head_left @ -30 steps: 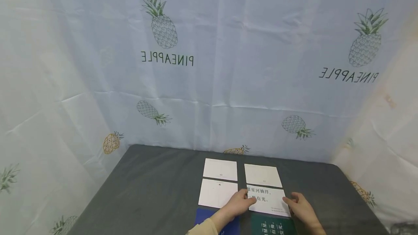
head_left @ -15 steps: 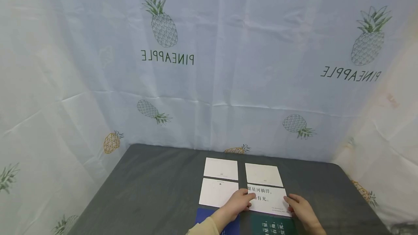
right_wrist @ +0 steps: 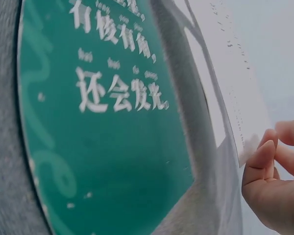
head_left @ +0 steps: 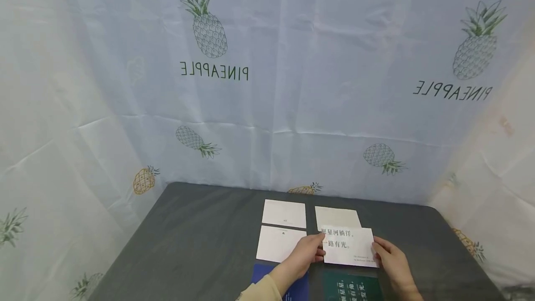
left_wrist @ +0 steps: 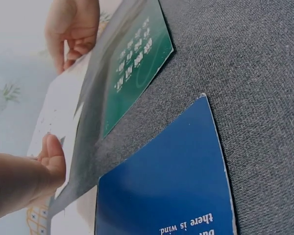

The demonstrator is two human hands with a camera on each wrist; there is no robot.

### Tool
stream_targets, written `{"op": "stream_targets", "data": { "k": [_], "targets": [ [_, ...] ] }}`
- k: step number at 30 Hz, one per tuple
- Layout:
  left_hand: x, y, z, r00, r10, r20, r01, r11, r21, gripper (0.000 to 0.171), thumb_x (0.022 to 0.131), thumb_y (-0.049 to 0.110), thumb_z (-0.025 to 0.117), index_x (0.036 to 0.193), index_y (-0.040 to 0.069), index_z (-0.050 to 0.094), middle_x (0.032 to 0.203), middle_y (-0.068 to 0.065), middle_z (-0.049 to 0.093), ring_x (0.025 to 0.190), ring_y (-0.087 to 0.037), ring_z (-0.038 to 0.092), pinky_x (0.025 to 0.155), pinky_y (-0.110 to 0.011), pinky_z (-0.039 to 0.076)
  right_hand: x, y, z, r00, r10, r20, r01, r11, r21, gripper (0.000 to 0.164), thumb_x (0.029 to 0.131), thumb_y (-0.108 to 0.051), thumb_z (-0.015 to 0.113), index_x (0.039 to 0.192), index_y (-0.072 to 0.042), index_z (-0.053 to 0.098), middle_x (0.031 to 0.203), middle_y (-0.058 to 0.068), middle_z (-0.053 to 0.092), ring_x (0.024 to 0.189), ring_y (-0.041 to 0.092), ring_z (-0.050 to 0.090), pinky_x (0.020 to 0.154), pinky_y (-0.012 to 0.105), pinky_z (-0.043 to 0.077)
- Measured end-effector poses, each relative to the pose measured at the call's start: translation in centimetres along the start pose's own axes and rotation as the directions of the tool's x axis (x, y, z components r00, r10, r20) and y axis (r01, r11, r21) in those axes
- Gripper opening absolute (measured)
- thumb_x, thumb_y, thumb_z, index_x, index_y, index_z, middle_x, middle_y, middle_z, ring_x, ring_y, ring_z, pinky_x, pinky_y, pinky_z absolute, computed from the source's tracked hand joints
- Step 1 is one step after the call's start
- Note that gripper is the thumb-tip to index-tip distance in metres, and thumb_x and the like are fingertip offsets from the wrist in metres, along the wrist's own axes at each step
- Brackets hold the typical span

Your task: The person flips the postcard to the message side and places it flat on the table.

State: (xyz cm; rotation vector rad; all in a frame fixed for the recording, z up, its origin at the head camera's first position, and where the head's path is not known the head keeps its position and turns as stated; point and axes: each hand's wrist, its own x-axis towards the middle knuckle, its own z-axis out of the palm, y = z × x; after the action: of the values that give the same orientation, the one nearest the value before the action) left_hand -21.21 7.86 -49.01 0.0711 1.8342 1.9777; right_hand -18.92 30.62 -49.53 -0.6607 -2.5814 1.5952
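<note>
A white postcard (head_left: pixel 355 238) with dark Chinese characters is held up above the dark table, its face tilted toward me. My left hand (head_left: pixel 304 253) pinches its left edge, thumb on the near face. At the opposite short edge my right hand (head_left: pixel 393 261) pinches it between thumb and fingers; the right wrist view shows that grip on the card's corner (right_wrist: pixel 247 147). Just below, nearer me, lies a green postcard (right_wrist: pixel 117 161) with white lettering. Left of that is a blue postcard (left_wrist: pixel 166 166), partly hidden by my left forearm in the head view.
Behind the raised card lies a cream card (head_left: pixel 336 216), partly covered by it. Two white cards, one far (head_left: pixel 284 212) and one nearer (head_left: pixel 276 243), lie to its left. A pale pineapple-print curtain (head_left: pixel 267 101) surrounds the dark grey tabletop (head_left: pixel 196 236).
Both hands have lifted the white postcard off the table and tilted it up; it now overlaps the cream card behind. The head view has dipped slightly.
</note>
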Motion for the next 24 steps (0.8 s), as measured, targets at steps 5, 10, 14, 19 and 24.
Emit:
{"op": "stream_targets", "data": {
  "k": [5, 10, 14, 19, 24],
  "targets": [
    [-0.3, 0.4, -0.2, 1.000, -0.012, 0.022, 0.014, 0.998, -0.055, 0.051, 0.096, 0.044, 0.040, 0.109, -0.003, 0.056, 0.089, -0.005, 0.052, 0.076, -0.011, 0.051, 0.070, -0.026, 0.049, 0.0, -0.1, -0.1, 0.997, -0.034, -0.062, 0.038, 0.998, 0.052, 0.054, 0.095, -0.030, 0.049, 0.132, 0.009, 0.044, 0.089, 0.006, 0.061, 0.070, 0.009, 0.052, 0.057, 0.027, 0.045],
    [-0.5, 0.8, -0.3, 1.000, 0.006, -0.010, -0.006, 0.999, -0.031, 0.049, 0.095, 0.046, 0.039, 0.098, -0.001, 0.056, 0.086, -0.004, 0.050, 0.077, -0.012, 0.052, 0.072, -0.028, 0.051, 1.6, 1.5, -0.3, 0.986, -0.080, -0.147, 0.094, 0.992, 0.090, 0.058, 0.093, -0.042, 0.052, 0.131, 0.002, 0.050, 0.077, -0.003, 0.057, 0.069, 0.008, 0.051, 0.054, 0.024, 0.044],
    [-0.6, 1.0, -0.4, 1.000, 0.026, -0.016, -0.026, 1.000, 0.000, 0.048, 0.095, 0.045, 0.039, 0.093, 0.001, 0.057, 0.085, -0.003, 0.053, 0.076, -0.012, 0.053, 0.071, -0.027, 0.050, 3.4, 3.5, -0.2, 0.974, -0.098, -0.204, 0.127, 0.983, 0.133, 0.056, 0.090, -0.046, 0.056, 0.128, -0.005, 0.056, 0.081, -0.006, 0.060, 0.071, 0.007, 0.053, 0.055, 0.020, 0.045],
    [-0.6, 0.9, -0.8, 0.997, 0.078, 0.012, -0.078, 0.996, 0.038, 0.057, 0.099, 0.042, 0.031, 0.110, -0.006, 0.060, 0.098, -0.010, 0.062, 0.085, -0.014, 0.058, 0.079, -0.032, 0.051, 4.5, 4.6, 0.2, 0.967, -0.050, -0.252, 0.114, 0.962, 0.249, 0.053, 0.087, -0.047, 0.059, 0.121, -0.008, 0.060, 0.081, -0.017, 0.065, 0.073, 0.000, 0.060, 0.062, 0.014, 0.048],
    [-0.6, 0.6, -1.3, 0.993, 0.115, 0.009, -0.115, 0.990, 0.084, 0.057, 0.100, 0.040, 0.031, 0.114, -0.008, 0.060, 0.105, -0.016, 0.065, 0.089, -0.014, 0.061, 0.083, -0.033, 0.051, 3.7, 4.4, 0.0, 0.978, -0.064, -0.198, 0.135, 0.918, 0.372, 0.052, 0.086, -0.044, 0.061, 0.115, -0.001, 0.060, 0.079, -0.015, 0.068, 0.074, 0.001, 0.065, 0.066, 0.015, 0.052]
  ]
}}
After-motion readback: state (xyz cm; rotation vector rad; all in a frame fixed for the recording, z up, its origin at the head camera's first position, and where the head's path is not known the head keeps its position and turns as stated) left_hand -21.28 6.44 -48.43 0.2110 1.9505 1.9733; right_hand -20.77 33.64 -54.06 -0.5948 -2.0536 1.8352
